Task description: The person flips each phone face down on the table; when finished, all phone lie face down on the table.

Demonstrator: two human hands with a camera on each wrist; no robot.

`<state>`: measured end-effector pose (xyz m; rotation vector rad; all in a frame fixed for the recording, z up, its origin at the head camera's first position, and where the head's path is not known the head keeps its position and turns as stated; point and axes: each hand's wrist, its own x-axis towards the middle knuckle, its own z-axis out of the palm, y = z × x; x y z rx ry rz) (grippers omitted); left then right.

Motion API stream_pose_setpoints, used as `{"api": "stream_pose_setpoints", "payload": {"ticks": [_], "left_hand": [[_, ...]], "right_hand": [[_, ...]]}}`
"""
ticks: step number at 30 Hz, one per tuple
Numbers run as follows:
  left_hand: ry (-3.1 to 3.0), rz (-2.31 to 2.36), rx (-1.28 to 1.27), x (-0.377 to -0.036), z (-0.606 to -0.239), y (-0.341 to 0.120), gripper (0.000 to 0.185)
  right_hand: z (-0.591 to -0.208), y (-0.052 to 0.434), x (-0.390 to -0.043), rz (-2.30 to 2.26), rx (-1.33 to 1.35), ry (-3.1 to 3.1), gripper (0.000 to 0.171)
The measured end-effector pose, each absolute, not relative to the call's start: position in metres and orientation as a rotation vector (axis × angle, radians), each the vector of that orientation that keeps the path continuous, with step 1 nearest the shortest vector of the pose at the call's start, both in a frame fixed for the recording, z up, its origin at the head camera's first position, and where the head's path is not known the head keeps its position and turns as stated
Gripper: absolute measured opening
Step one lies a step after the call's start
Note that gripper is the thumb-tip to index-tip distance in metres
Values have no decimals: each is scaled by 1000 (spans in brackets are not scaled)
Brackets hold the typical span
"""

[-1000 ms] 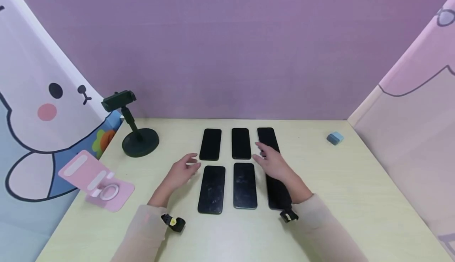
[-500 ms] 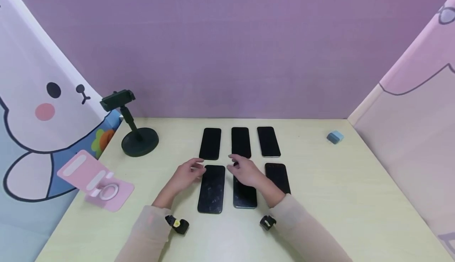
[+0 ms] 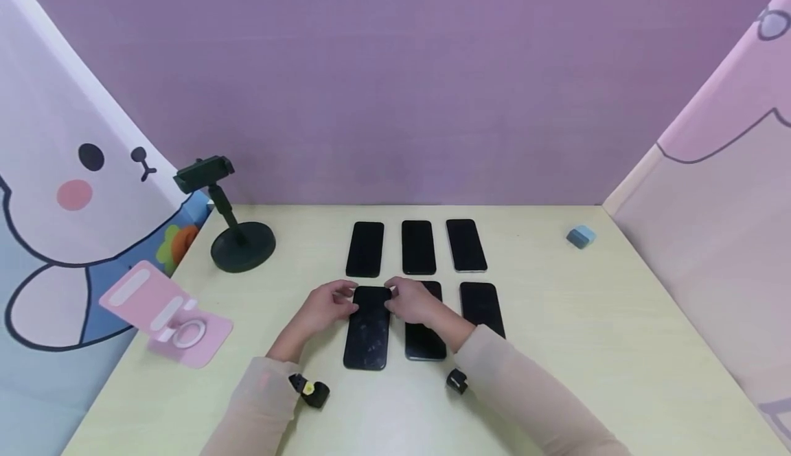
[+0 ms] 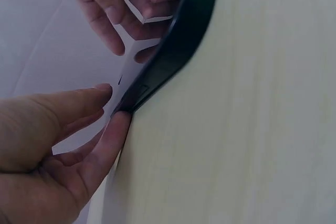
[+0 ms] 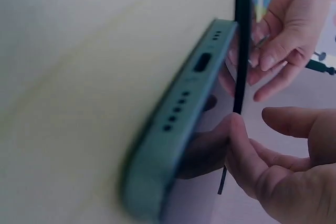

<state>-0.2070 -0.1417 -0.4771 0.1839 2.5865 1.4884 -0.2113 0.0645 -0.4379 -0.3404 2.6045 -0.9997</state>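
Observation:
Six-inch-style black smartphones lie screen up in two rows. Both hands are at the far end of the front left smartphone (image 3: 367,336). My left hand (image 3: 324,306) touches its left side with the thumb; the fingers are loosely bent near its far corner. From the other side my right hand (image 3: 413,303) touches the right edge, reaching over the front middle smartphone (image 3: 425,343) and hiding part of it. In the left wrist view, a fingertip of the left hand (image 4: 58,145) meets the dark phone edge (image 4: 181,40). The right wrist view shows the right hand (image 5: 289,171) touching a thin black edge.
Behind stand a back left (image 3: 365,250), back middle (image 3: 419,247) and back right smartphone (image 3: 466,245). The front right smartphone (image 3: 482,306) lies beside the right forearm. A dark green stand (image 3: 243,248), a pink folding stand (image 3: 198,343) and a small blue block (image 3: 581,236) are farther out.
My right hand has moved left from the right-hand phones, across the front middle one, to the front left smartphone. My left hand has shifted slightly right to that phone's edge.

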Motion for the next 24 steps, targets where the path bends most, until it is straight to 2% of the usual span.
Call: {"api": "stream_pose_setpoints", "payload": {"ticks": [13, 24], "left_hand": [[2590, 1458, 162, -211, -476, -141, 35], [2587, 1474, 140, -210, -473, -139, 34]], "right_hand": [[-445, 58, -216, -1189, -210, 2494, 37], [-446, 56, -214, -1206, -211, 2557, 39]]}}
